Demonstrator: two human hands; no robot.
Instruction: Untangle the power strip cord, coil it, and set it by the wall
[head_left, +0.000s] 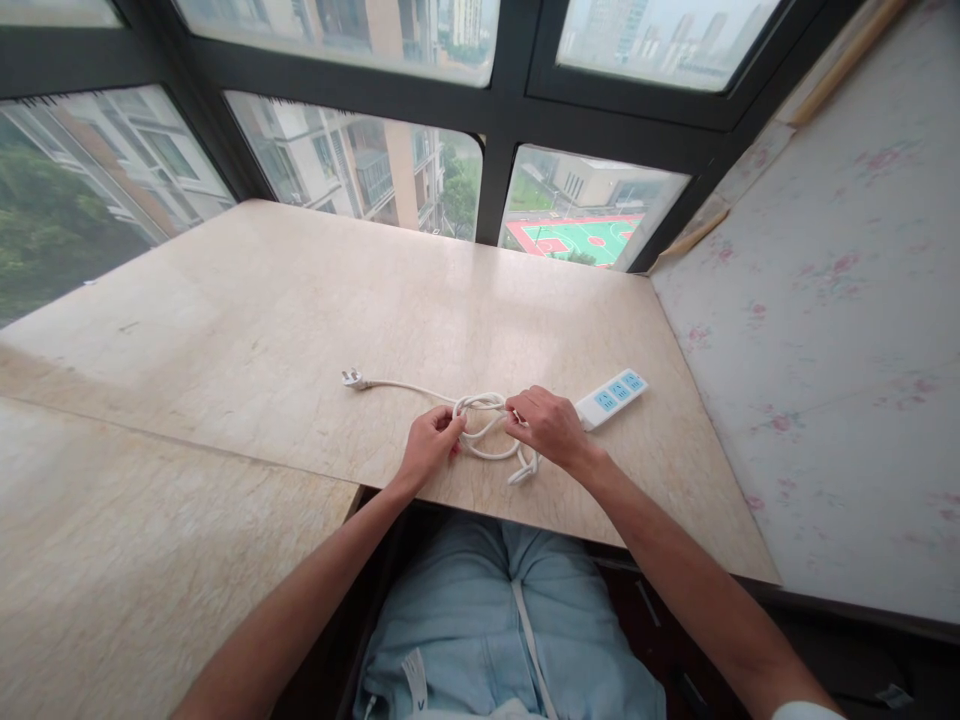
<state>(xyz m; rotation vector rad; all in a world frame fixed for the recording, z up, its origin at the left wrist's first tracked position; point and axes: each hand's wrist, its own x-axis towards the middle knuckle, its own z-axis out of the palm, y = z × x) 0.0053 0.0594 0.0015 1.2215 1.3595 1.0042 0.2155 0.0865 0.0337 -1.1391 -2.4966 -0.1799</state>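
Observation:
A white power strip [613, 396] with blue sockets lies on the beige marble sill [300, 320], right of centre. Its white cable [487, 425] is gathered into loops in front of me, and the plug end [352, 378] trails off to the left. My left hand [431, 440] is closed in a pinch on the left side of the loops. My right hand [547, 425] is closed on the right side of the same coil, close to the strip.
Dark-framed windows [495, 110] run along the back and left, overlooking buildings and a sports court. A floral-papered wall [832, 330] stands on the right. A second marble slab [135, 540] extends at the lower left. My legs in light jeans [510, 620] are below the sill's edge.

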